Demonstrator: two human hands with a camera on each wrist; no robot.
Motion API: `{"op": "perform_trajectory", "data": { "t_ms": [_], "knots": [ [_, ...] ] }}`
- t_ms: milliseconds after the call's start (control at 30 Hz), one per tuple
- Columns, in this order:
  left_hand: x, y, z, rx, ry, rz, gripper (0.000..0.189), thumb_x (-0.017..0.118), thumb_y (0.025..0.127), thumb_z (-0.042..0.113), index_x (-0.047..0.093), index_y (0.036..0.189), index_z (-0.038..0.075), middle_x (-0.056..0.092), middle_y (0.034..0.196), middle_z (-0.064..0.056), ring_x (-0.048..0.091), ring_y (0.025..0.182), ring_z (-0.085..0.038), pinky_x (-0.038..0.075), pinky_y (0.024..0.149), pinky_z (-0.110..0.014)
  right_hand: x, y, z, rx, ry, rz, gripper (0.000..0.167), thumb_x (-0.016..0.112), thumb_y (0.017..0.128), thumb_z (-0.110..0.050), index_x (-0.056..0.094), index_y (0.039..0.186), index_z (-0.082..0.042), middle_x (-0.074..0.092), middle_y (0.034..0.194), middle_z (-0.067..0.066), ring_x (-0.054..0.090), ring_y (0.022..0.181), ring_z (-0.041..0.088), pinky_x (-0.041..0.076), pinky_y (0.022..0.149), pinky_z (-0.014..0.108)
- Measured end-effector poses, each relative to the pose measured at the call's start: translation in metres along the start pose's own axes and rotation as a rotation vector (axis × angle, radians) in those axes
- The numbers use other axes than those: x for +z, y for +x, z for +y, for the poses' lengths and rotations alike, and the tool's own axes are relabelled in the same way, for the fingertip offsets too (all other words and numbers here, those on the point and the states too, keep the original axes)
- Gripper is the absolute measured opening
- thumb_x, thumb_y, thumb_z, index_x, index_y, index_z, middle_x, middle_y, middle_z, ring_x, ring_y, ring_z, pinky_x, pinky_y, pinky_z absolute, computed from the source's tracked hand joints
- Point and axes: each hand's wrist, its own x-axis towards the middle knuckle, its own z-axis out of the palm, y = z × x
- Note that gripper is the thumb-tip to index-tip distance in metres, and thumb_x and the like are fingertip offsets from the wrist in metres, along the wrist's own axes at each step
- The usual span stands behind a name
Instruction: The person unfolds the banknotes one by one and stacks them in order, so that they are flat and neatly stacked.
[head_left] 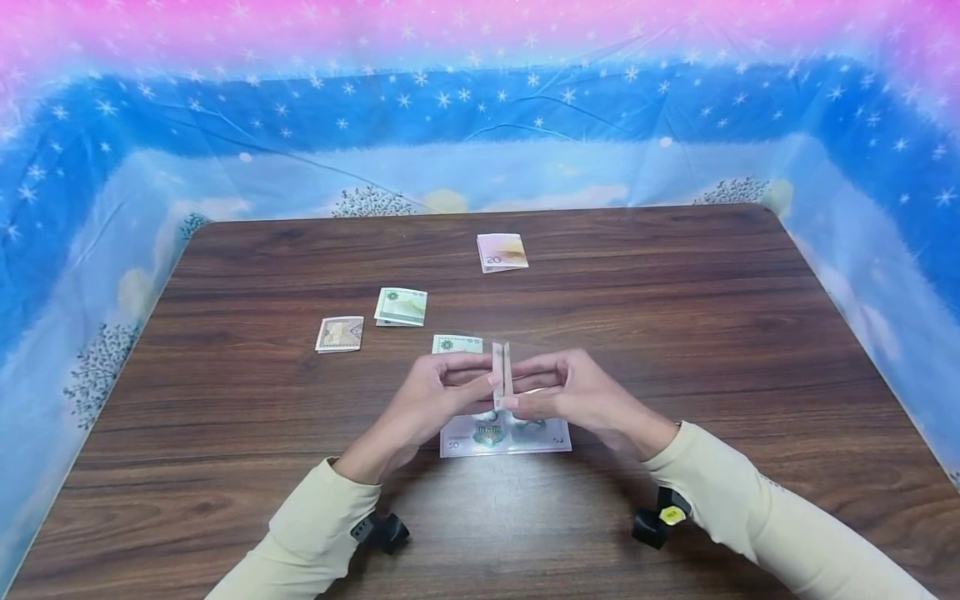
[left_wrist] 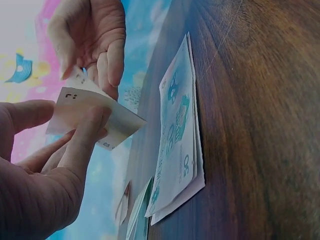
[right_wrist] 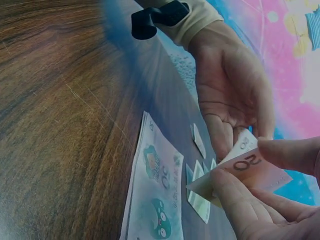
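Observation:
A folded 20 banknote (right_wrist: pixel 272 172) is held up on edge between both hands, its two halves standing slightly apart. My left hand (head_left: pixel 442 390) pinches one half between thumb and fingers. The other half is pinched by my right hand (head_left: pixel 573 387), which faces the left from the opposite side. Beneath the hands lies a small stack of flat 50 banknotes (head_left: pixel 465 442), partly covered by them in the head view. Just beyond the left fingers, a folded green banknote (head_left: pixel 457 342) shows its upper part.
To the left on the brown wooden table (head_left: pixel 675 292) lie another folded green banknote (head_left: pixel 402 306) and a folded brownish banknote (head_left: pixel 341 333). Farther back is a folded 20 banknote (head_left: pixel 502 252). A patterned cloth (head_left: pixel 480 108) hangs around the table's back and sides.

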Motion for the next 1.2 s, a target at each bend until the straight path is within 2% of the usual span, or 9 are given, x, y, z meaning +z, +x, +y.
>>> {"op": "perform_trajectory", "data": {
  "t_ms": [167, 300, 567, 800, 1000, 1200],
  "knots": [
    [-0.001, -0.002, 0.000, -0.008, 0.051, 0.024, 0.042, 0.063, 0.098, 0.005, 0.055, 0.137, -0.008, 0.066, 0.125, -0.026, 0.071, 0.103, -0.033, 0.060, 0.090, -0.037, -0.003, -0.001, -0.001, 0.001, 0.007, -0.015, 0.059, 0.071, 0.085, 0.002, 0.049, 0.137, 0.015, 0.069, 0.117, 0.025, 0.071, 0.097, 0.025, 0.060, 0.088, 0.035],
    [-0.003, -0.002, -0.001, -0.012, 0.107, 0.061, 0.044, 0.062, 0.095, 0.001, 0.055, 0.137, -0.007, 0.067, 0.123, -0.025, 0.070, 0.106, -0.032, 0.059, 0.090, -0.037, -0.006, -0.002, -0.001, -0.010, 0.011, -0.030, 0.056, 0.061, 0.084, 0.008, 0.049, 0.139, 0.014, 0.069, 0.116, 0.027, 0.071, 0.095, 0.026, 0.060, 0.088, 0.038],
    [-0.010, -0.006, -0.003, -0.024, 0.180, 0.149, 0.038, 0.066, 0.091, -0.002, 0.062, 0.129, -0.004, 0.072, 0.112, -0.020, 0.070, 0.101, -0.027, 0.060, 0.088, -0.036, -0.016, -0.003, 0.000, 0.012, -0.069, 0.072, 0.043, 0.056, 0.087, 0.007, 0.055, 0.130, 0.014, 0.071, 0.112, 0.026, 0.073, 0.094, 0.027, 0.062, 0.082, 0.040],
    [-0.019, -0.010, -0.006, -0.020, 0.162, 0.175, 0.038, 0.064, 0.091, -0.005, 0.058, 0.129, -0.012, 0.071, 0.107, -0.025, 0.071, 0.091, -0.024, 0.063, 0.077, -0.037, -0.024, -0.003, 0.002, 0.042, -0.120, 0.131, 0.032, 0.061, 0.093, 0.005, 0.058, 0.123, 0.013, 0.073, 0.108, 0.023, 0.073, 0.089, 0.025, 0.063, 0.078, 0.038],
    [-0.024, -0.010, -0.009, -0.051, 0.140, 0.182, 0.041, 0.065, 0.092, -0.005, 0.055, 0.131, -0.012, 0.070, 0.110, -0.026, 0.069, 0.088, -0.022, 0.063, 0.078, -0.038, -0.028, -0.003, 0.004, 0.033, -0.119, 0.118, 0.029, 0.062, 0.093, 0.005, 0.058, 0.121, 0.014, 0.073, 0.106, 0.023, 0.074, 0.087, 0.025, 0.063, 0.077, 0.037],
    [-0.027, -0.009, -0.010, -0.075, 0.085, 0.171, 0.037, 0.065, 0.092, -0.006, 0.056, 0.128, -0.012, 0.070, 0.109, -0.023, 0.069, 0.088, -0.018, 0.063, 0.079, -0.036, -0.032, -0.003, 0.006, 0.025, -0.073, 0.086, 0.027, 0.063, 0.094, 0.005, 0.058, 0.119, 0.014, 0.073, 0.105, 0.022, 0.074, 0.086, 0.024, 0.063, 0.079, 0.038]
  ]
}}
